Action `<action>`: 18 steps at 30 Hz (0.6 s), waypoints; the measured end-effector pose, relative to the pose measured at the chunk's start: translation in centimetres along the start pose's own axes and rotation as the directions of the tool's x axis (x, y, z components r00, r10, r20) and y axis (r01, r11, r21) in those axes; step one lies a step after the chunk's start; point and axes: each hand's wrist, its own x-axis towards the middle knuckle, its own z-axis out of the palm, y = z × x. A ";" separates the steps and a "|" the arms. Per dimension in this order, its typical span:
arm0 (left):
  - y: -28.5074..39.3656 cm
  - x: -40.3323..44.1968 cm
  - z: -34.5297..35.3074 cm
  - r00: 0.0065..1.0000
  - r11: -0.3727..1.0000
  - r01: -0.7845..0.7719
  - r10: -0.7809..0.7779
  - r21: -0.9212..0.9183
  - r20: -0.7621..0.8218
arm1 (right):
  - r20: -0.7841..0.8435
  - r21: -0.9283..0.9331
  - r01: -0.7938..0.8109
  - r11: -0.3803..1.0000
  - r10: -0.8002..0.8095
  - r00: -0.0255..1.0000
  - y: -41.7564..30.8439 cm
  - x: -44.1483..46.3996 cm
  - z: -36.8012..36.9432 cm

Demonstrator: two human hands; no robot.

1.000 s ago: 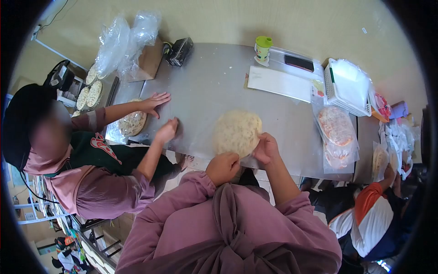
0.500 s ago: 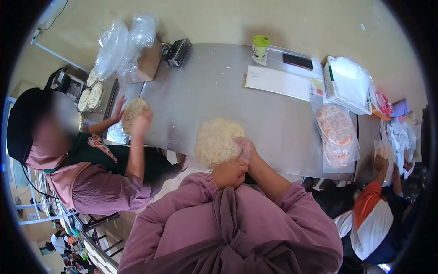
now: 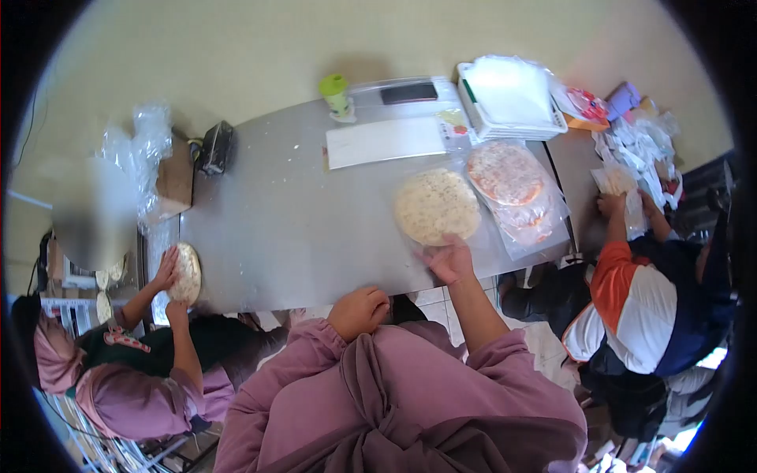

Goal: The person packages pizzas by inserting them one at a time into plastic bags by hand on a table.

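Observation:
A round, pale flat pizza [image 3: 438, 206] in clear plastic is over the metal table [image 3: 276, 236], right of the middle. My right hand [image 3: 448, 260] grips its near edge, thumb on top. Close to my body at the table's front edge, my left hand [image 3: 359, 313] has its fingers curled, with nothing visible in them. Beside the pale pizza, redder bagged pizzas [image 3: 506, 173] lie overlapping.
A white board [image 3: 386, 142], a green-lidded cup [image 3: 336, 96], a phone [image 3: 409, 93] and a white basket [image 3: 516, 126] stand along the wall. A co-worker at left handles another pizza [image 3: 184, 274]; a co-worker at right holds a bag [image 3: 633, 211].
The view has turned right. My right hand has carried the pale pizza right, beside the redder ones. My left hand has come off it and moved apart from my right hand.

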 end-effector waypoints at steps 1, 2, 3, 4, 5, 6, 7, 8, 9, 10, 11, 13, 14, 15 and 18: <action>0.0 0.2 0.0 1.000 1.000 -0.017 0.017 0.008 0.014 | -0.298 -0.137 -0.113 0.984 0.067 0.952 -0.4 0.5 -1.5; 0.0 0.3 0.0 1.000 1.000 -0.012 0.012 -0.012 0.021 | -0.296 -0.124 -0.094 0.988 0.054 0.954 -0.7 0.2 -2.7; 0.1 0.5 -0.1 1.000 1.000 -0.005 0.006 -0.031 0.026 | -0.215 -0.249 -0.170 0.953 0.117 0.970 -0.9 -0.5 -3.8; 0.1 0.7 -0.3 0.999 1.000 -0.020 0.021 -0.022 0.034 | -0.142 -0.379 -0.230 0.896 0.189 0.972 -1.2 -0.9 -4.7; 0.2 0.8 -0.5 0.998 0.999 0.012 -0.009 -0.042 0.060 | -0.136 -0.370 -0.216 0.904 0.177 0.975 -1.7 -1.5 -4.8; 0.2 0.9 -0.8 0.996 0.997 0.042 -0.037 -0.057 0.086 | -0.195 -0.755 -0.318 0.573 0.267 0.944 -2.2 -2.4 -4.0; 0.0 1.0 -1.1 0.996 0.999 0.023 -0.020 -0.040 0.089 | -0.288 -0.940 -0.329 0.089 0.304 0.908 -3.1 -3.1 -3.0; -0.3 1.0 -1.1 0.996 0.995 0.053 -0.047 -0.082 0.075 | -0.270 -0.945 -0.311 0.105 0.290 0.918 -4.1 -3.9 -1.6; -0.5 0.9 -1.4 0.995 0.989 0.085 -0.078 -0.124 0.062 | -0.235 -0.971 -0.232 -0.049 0.338 0.911 -5.2 -4.8 -0.1; -0.6 0.8 -1.7 0.996 0.992 0.069 -0.063 -0.106 0.059 | -0.208 -0.970 -0.138 -0.201 0.387 0.899 -6.2 -5.1 1.0; -0.7 0.7 -2.0 0.991 0.982 0.128 -0.123 -0.141 0.047 | -0.188 -0.974 -0.122 -0.191 0.377 0.907 -7.5 -4.7 1.9; -0.7 0.4 -2.4 0.985 0.972 0.173 -0.170 -0.159 0.031 | 0.016 -0.995 0.047 -0.088 0.329 0.944 -10.8 -2.9 4.2; -0.7 0.3 -2.6 0.974 0.959 0.220 -0.225 -0.178 -0.008 | 0.146 -0.985 0.162 -0.060 0.216 0.966 -12.2 -2.3 6.0; -0.8 0.1 -2.7 0.960 0.944 0.263 -0.277 -0.198 -0.045 | 0.272 -0.960 0.277 -0.045 0.094 0.958 -13.8 -1.5 7.8; -3.0 -0.7 -2.2 0.946 0.932 0.262 -0.299 -0.249 -0.123 | 0.531 -0.846 0.467 -0.256 -0.345 0.774 -17.6 6.0 9.8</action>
